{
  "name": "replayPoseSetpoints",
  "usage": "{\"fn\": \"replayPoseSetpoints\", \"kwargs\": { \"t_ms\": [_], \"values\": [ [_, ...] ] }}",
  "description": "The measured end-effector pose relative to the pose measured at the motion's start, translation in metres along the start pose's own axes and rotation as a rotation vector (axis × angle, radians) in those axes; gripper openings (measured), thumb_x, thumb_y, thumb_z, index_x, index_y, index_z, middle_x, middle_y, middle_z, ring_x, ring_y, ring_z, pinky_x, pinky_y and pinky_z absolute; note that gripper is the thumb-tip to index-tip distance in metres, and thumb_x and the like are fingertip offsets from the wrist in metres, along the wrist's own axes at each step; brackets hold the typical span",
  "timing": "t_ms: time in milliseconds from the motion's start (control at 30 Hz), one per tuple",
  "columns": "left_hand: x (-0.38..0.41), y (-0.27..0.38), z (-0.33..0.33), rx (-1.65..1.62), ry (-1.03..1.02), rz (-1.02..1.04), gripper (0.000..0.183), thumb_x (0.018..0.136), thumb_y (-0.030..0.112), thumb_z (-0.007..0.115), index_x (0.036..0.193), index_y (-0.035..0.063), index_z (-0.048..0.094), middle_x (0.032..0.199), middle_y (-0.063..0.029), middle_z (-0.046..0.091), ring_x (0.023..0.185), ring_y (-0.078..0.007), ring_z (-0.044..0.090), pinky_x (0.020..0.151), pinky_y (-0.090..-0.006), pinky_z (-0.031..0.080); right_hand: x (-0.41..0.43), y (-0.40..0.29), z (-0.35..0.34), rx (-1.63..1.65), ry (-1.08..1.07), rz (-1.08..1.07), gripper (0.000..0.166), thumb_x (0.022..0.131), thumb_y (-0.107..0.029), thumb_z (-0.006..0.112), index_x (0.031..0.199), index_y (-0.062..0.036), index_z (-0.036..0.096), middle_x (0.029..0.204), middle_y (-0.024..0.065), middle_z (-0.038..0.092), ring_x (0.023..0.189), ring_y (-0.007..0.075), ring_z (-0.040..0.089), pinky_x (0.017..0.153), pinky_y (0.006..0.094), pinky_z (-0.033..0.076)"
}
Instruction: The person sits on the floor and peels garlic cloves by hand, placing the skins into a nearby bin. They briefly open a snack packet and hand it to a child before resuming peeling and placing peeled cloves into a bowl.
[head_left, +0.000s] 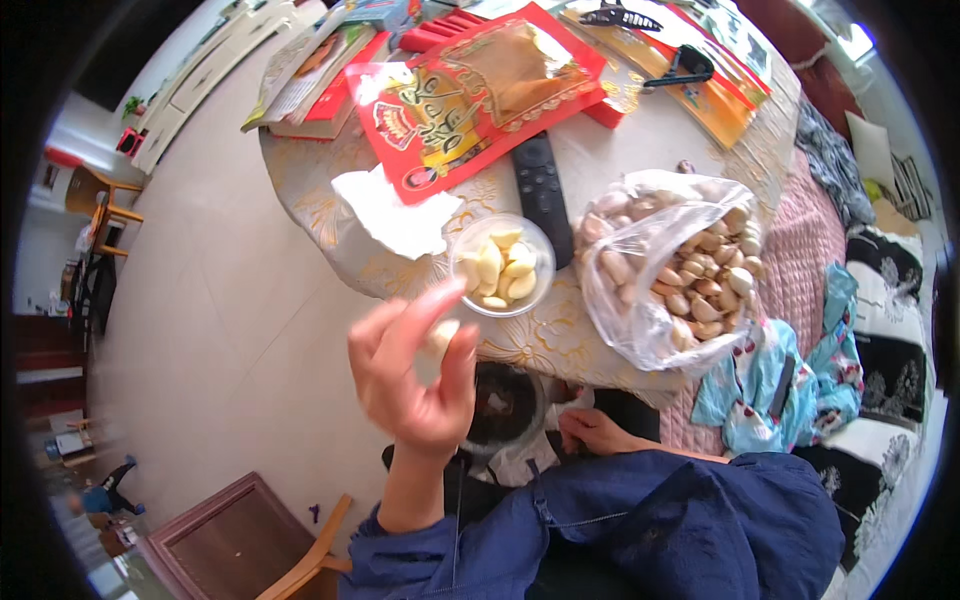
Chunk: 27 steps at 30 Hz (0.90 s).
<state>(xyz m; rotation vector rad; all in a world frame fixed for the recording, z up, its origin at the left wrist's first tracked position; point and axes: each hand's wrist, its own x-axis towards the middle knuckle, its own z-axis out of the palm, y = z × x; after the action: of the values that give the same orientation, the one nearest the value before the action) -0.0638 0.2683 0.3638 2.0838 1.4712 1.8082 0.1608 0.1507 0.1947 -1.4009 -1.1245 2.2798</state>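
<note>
My left hand (412, 367) is raised just in front of the table edge, pinching a pale peeled garlic clove (442, 336) between thumb and forefinger. Directly beyond it stands a clear round plastic tub (551, 264) holding several peeled cloves (491, 262). My right hand (592, 432) is low near my lap, below the table edge, with its fingers curled; whether it holds something cannot be told. To the right of the tub, an open clear plastic bag (630, 330) of unpeeled garlic cloves (705, 277) rests on the table. Under the table edge, a dark round bin or basin (502, 405) is partly hidden.
A black remote control (540, 187) lies between tub and bag. White tissue (397, 214) and a red food packet (480, 97) lie behind the tub. Books (315, 90) and a black strap-like item (684, 66) are farther back. A wooden chair (322, 547) stands at lower left.
</note>
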Motion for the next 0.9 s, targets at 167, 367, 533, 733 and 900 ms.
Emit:
{"fn": "replayPoseSetpoints", "kwargs": {
  "t_ms": [167, 367, 533, 733, 900],
  "values": [
    [0.035, 0.004, 0.010, 0.225, -0.381, -0.022, 0.023, 0.080, 0.013, 0.061, 0.101, 0.0049, 0.059, 0.102, -0.0073, 0.061, 0.105, -0.0270, 0.047, 0.089, -0.0360, 0.038, -0.081, -0.105, 0.002, -0.726, 0.421, -0.780, 0.015, 0.073, -0.015, 0.068, 0.075, -0.0061, 0.056, 0.057, 0.0073, 0.050, 0.049, 0.0248, 0.052, 0.044, 0.0334, 0.041],
    [0.039, 0.015, 0.016, 0.184, -0.574, -0.201, 0.055, 0.080, 0.034, 0.060, 0.122, 0.0042, 0.045, 0.126, -0.0141, 0.042, 0.116, -0.0313, 0.038, 0.097, -0.0402, 0.031, -0.133, -0.186, -0.015, -1.081, 0.875, -0.789, 0.051, 0.064, -0.018, 0.074, 0.110, -0.0093, 0.055, 0.085, 0.0082, 0.050, 0.058, 0.0173, 0.052, 0.047, 0.0287, 0.044],
    [0.055, 0.023, 0.020, 0.210, -0.731, -0.269, 0.081, 0.058, 0.025, 0.077, 0.127, 0.0082, 0.039, 0.125, -0.0124, 0.041, 0.115, -0.0309, 0.039, 0.096, -0.0396, 0.033, -0.130, -0.185, -0.039, -1.239, 0.837, -0.533, 0.026, 0.063, -0.004, 0.068, 0.087, -0.0088, 0.058, 0.096, 0.0072, 0.050, 0.053, 0.0165, 0.053, 0.046, 0.0296, 0.044],
    [0.061, 0.023, 0.019, 0.220, -0.685, -0.409, 0.066, 0.058, 0.016, 0.077, 0.118, 0.0113, 0.048, 0.110, -0.0091, 0.049, 0.099, -0.0276, 0.051, 0.085, -0.0364, 0.043, -0.132, -0.225, -0.059, -1.167, 0.785, -0.678, 0.011, 0.070, -0.007, 0.063, 0.077, -0.0085, 0.055, 0.068, 0.0054, 0.051, 0.054, 0.0227, 0.056, 0.046, 0.0307, 0.044],
    [0.063, 0.046, 0.005, 0.202, -0.626, -0.463, 0.063, 0.059, 0.017, 0.078, 0.115, 0.0101, 0.051, 0.111, -0.0087, 0.050, 0.100, -0.0241, 0.053, 0.083, -0.0348, 0.045, -0.102, -0.255, -0.078, -1.153, 0.789, -0.481, 0.066, 0.070, -0.010, 0.065, 0.129, -0.0122, 0.035, 0.078, 0.0121, 0.060, 0.067, 0.0274, 0.060, 0.057, 0.0361, 0.047]
  ]
}}
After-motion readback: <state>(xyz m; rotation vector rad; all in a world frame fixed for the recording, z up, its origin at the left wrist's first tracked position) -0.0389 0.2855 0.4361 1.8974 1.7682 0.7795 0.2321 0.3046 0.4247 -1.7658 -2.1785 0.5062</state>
